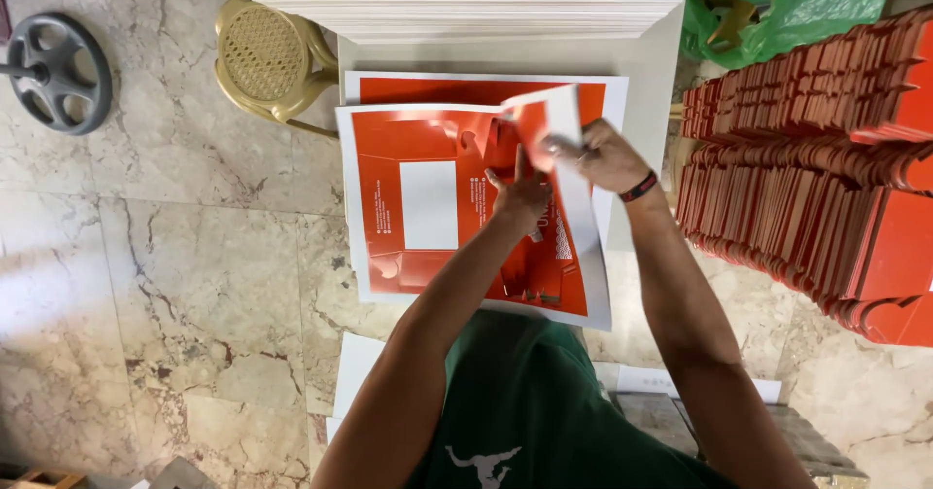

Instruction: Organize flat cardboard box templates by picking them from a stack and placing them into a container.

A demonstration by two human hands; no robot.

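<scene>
Far to our left a grey handwheel [56, 73] lies on the marble floor [175, 256], and a yellow plastic stool [269, 64] stands just beside the white worktable [641, 71], both out of reach and out of the way. On the table lies the printed sheet [428, 207], orange with a white border and a white panel, resting on another sheet [466, 88] of the same kind, so that the top one is flat and backed from below while we work it. Beyond them rises a tall stack of sheets [466, 3], close at hand.

Our left hand [520, 197] presses down near the middle of the printed sheet, fingers together and pointing away from us, flattened on the card, probably to pin it in place. Our right hand [603, 157], with a dark wristband [639, 188], has its fingers pinched on the white margin strip [573, 188], which curls up and away from the sheet's right edge; the lift suggests the strip is being peeled from the die-cut shape, though we cannot quite see the cut line under the hands.

Further right, rows of orange cut blanks [807, 168] lean stacked on edge, packed close so they hold each other up. Behind them sits a green plastic bag [787, 13] with scraps inside.
</scene>
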